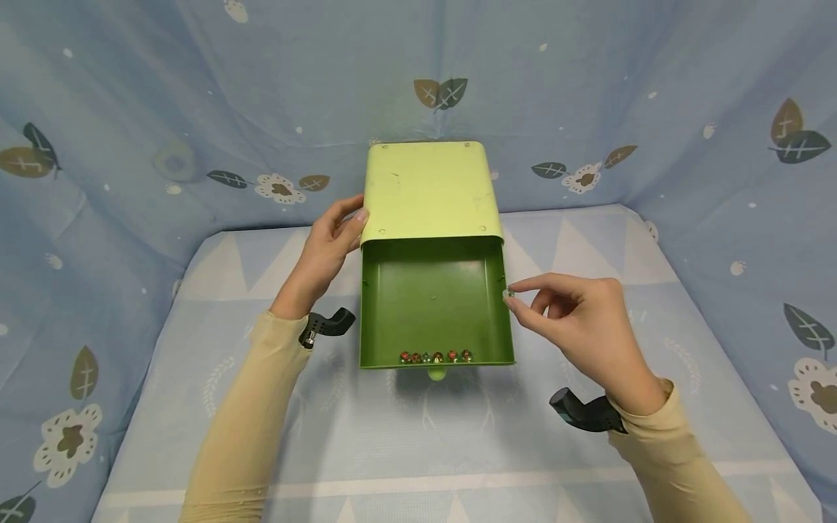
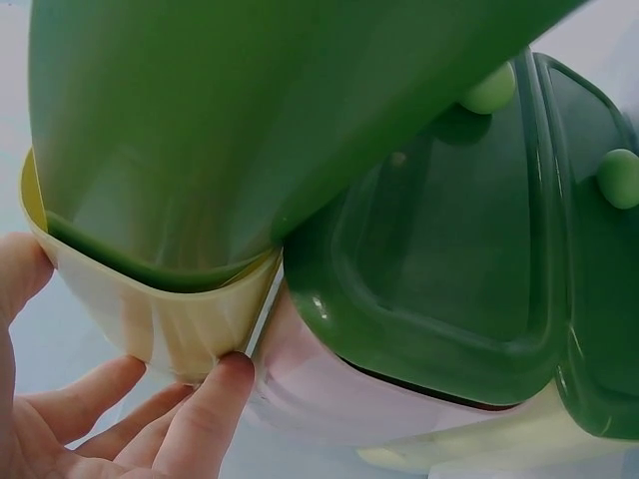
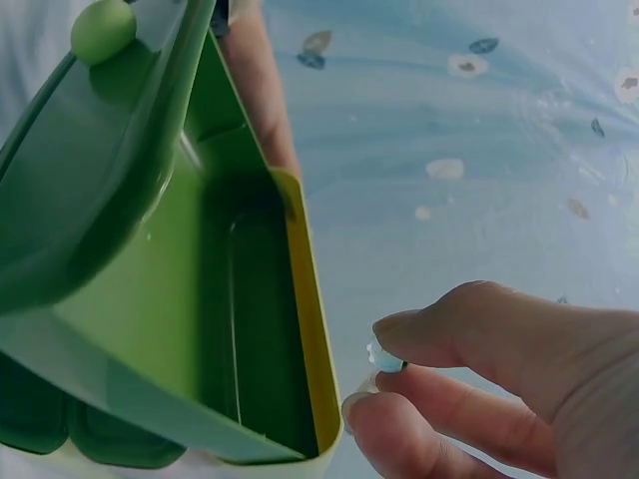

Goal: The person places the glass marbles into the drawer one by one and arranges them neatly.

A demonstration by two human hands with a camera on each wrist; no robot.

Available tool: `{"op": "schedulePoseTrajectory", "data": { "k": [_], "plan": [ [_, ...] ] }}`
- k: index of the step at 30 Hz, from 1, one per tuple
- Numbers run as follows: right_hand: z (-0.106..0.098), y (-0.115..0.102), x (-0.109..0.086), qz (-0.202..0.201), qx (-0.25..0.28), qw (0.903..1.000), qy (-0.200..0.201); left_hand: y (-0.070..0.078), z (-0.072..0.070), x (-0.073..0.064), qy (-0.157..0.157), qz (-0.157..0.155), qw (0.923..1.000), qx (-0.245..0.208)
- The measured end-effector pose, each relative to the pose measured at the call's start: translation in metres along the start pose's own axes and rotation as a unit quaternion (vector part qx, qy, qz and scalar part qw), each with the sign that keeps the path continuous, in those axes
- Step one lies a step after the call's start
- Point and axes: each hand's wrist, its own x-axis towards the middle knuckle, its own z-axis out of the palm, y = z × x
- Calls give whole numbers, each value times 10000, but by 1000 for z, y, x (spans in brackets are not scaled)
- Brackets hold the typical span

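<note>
The top drawer [image 1: 431, 290] of a small plastic drawer cabinet is pulled out, dark green inside. Several small shiny beads [image 1: 437, 357], red and green, lie in a row along its front wall. My left hand [image 1: 330, 243] rests against the left side of the yellow-green casing [image 1: 428, 190], thumb near its top edge and fingers spread along its side. Between thumb and index finger, my right hand [image 1: 582, 319] pinches a small translucent bead [image 3: 384, 357]. In the head view those fingertips are right at the drawer's right wall.
In the left wrist view, shut dark green drawers [image 2: 439, 259] with round light green knobs [image 2: 621, 180] sit below the pulled-out one. The cabinet stands on a patterned cloth [image 1: 418, 450]. Blue curtains [image 1: 294, 94] with leaf prints hang behind and at both sides.
</note>
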Motion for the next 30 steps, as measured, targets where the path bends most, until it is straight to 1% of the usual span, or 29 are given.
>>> {"op": "schedulePoseTrajectory", "data": {
  "k": [5,16,22,30],
  "plan": [
    [4,-5,6,-172,-27,9998,-110,0,0,0,-3,18,10000,31],
    [20,-11,28,-457,81,9979,-449,1,1,-1,12,73,10000,-29],
    [26,-16,38,-650,99,9965,-512,1,2,0,-14,117,9999,-22],
    [36,-20,52,-836,76,9944,-648,0,2,-1,-4,83,10000,-1]
  ]
}}
